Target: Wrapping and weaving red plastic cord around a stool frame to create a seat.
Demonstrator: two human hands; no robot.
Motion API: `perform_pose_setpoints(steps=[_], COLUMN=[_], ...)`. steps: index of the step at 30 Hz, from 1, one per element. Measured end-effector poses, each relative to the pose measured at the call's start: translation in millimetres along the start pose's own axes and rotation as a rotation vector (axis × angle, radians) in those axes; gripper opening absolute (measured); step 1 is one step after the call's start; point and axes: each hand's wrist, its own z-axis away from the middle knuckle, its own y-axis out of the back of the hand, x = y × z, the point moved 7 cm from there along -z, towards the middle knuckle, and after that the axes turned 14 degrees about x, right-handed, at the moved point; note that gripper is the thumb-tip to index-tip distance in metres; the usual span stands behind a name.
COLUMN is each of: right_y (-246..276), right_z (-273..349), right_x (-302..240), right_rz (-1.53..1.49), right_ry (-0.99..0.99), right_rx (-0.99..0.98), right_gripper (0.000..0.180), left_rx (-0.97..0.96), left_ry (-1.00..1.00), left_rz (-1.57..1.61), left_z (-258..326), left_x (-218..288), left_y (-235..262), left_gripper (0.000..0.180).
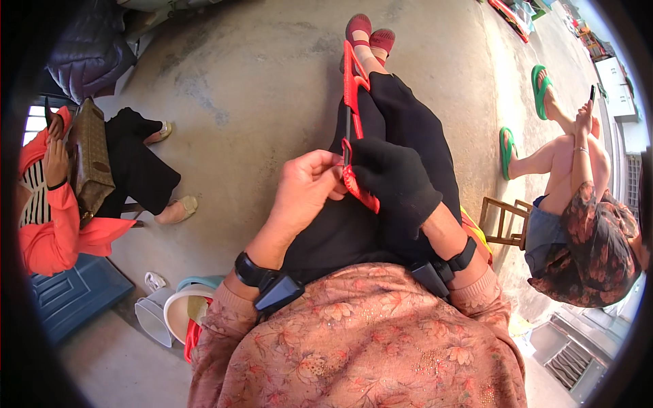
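A long, narrow red item with a black strip [351,92] stretches over my lap toward my feet; its exact kind I cannot make out. Its far part is a flat red piece with a looped end, and its near end is a textured red band. My left hand [303,190], bare, pinches at the near part with thumb and fingers together. In a black glove, my right hand [394,178] closes on the same part from the other side. The fingertips of both hands almost meet there, and the gloved fingers partly hide the band.
At left sits a person in a coral jacket [64,228] with a brown handbag [94,160]. On the right, another person in green flip-flops [507,153] holds a phone, by a wooden stool [503,224]. White buckets [155,316] stand on the concrete floor [252,81] near my left elbow.
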Motion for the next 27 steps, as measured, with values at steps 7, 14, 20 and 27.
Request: perform_pose_setpoints(steps=[7, 14, 20, 27], right_y=[11, 51, 59, 66], right_z=[-8, -11, -14, -22], right_x=[4, -26, -2, -8], right_rz=[-0.057, -0.537, -0.692, 0.027], right_ry=[-0.166, -0.416, -0.575, -0.120], right_rx=[-0.003, 0.001, 0.094, 0.347], right_gripper=[0.013, 0.008, 0.015, 0.028], left_rx=[0.104, -0.260, -0.207, 0.189], left_ry=[-0.138, 0.222, 0.287, -0.004], left_rz=[-0.413, 0.364, 0.439, 0.135], left_z=[3, 29, 26, 2], left_x=[28, 49, 37, 34], left_y=[4, -2, 4, 37], left_gripper=[0.012, 0.021, 0.018, 0.024])
